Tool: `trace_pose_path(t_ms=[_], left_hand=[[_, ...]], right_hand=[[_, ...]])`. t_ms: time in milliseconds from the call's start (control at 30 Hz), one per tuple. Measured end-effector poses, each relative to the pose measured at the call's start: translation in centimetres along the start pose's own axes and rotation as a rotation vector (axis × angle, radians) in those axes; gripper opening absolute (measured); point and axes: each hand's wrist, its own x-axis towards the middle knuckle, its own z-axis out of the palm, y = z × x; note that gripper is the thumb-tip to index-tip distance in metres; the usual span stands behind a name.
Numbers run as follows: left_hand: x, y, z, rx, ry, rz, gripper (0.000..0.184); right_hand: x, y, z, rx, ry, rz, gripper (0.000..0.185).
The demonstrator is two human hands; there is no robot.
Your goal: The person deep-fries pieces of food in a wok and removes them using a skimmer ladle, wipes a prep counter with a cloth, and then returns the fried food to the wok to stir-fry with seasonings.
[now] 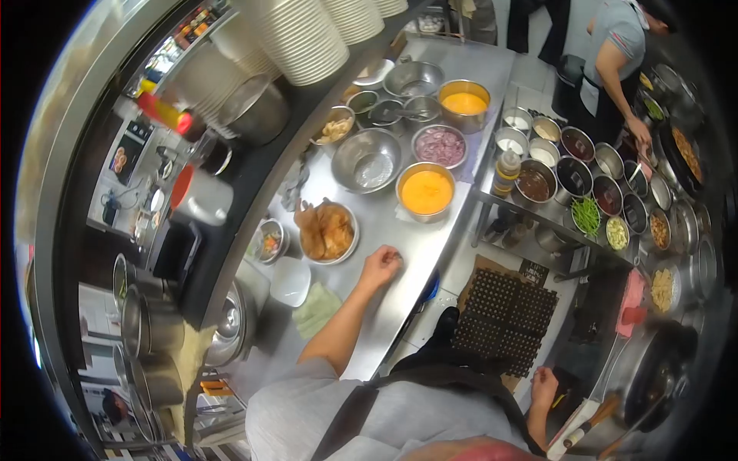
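My left hand rests on the steel counter, its fingers curled; what they hold, if anything, is hidden. Just beyond it is a white bowl with a whole browned chicken. A white square dish and a folded green cloth lie to the left of my forearm. Farther along stands a steel pot of orange liquid, apart from my hand. My right hand hangs low at my side with the fingers loosely closed and nothing showing in them, near a wooden-handled tool.
Steel bowls and a bowl of sliced onion fill the counter's far part. On my right, several sauce pots and a wok line the cooking side. A co-worker stands there. A perforated black mat covers the floor.
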Motion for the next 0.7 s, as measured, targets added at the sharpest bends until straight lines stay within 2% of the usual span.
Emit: trace_pose_path(t_ms=[67, 133, 167, 267, 400, 433, 467, 500, 533, 567, 600, 633, 667, 700], left_hand=[[0.9, 1.9, 1.8, 0.032, -0.045, -0.027, 0.021], [1.3, 2.8, 3.8, 0.065, -0.078, -0.045, 0.018], [1.1, 2.6, 4.8, 0.087, -0.098, -0.019, 0.020], [-0.5, 3.4, 8.0, 0.152, -0.152, -0.016, 0.021], [-3.5, 3.6, 14.0, 0.183, -0.206, -0.089, 0.020], [-3.9, 3.3, 16.1, 0.184, -0.255, -0.077, 0.021], [-4.8, 5.6, 18.9, 0.263, -0.278, -0.077, 0.022], [-5.5, 7.4, 22.2, 0.258, -0.320, -0.059, 0.022], [-6.0, 8.9, 25.9, 0.253, -0.391, -0.039, 0.022], [-6.2, 10.5, 29.7, 0.206, -0.536, 0.036, 0.021], [-6.7, 12.8, 33.5, 0.097, -0.691, -0.005, 0.020], [-7.5, 16.8, 37.7, 0.078, -0.845, -0.105, 0.023], [-8.2, 18.3, 42.2, -0.012, -0.946, -0.026, 0.025], [-9.2, 22.1, 46.5, 0.000, -1.050, -0.058, 0.023]], right_hand=[[-0.4, 1.3, -1.2, -0.033, -0.022, 0.040, 0.010], [-0.1, 3.1, -2.6, -0.079, 0.004, 0.184, 0.009], [-0.1, 8.4, -2.1, 0.002, 0.031, 0.240, 0.007], [-0.7, 9.7, -5.0, -0.084, 0.082, 0.313, 0.008], [0.3, 12.8, -7.0, -0.077, 0.083, 0.254, 0.011], [1.5, 16.0, -6.5, -0.131, 0.079, 0.146, 0.013], [1.8, 19.2, -5.7, -0.189, 0.079, 0.066, 0.016], [2.2, 22.6, -4.4, -0.006, 0.033, 0.161, 0.021], [2.9, 19.0, -6.6, -0.052, 0.026, 0.193, 0.022], [3.2, 16.3, -8.8, 0.088, 0.062, 0.159, 0.022], [3.0, 18.4, -8.1, -0.058, 0.153, 0.083, 0.022], [2.7, 17.3, -10.0, 0.063, 0.175, 0.128, 0.021], [2.2, 15.7, -12.0, 0.144, 0.153, 0.233, 0.023], [2.1, 16.7, -12.4, 0.187, 0.181, 0.253, 0.022]])
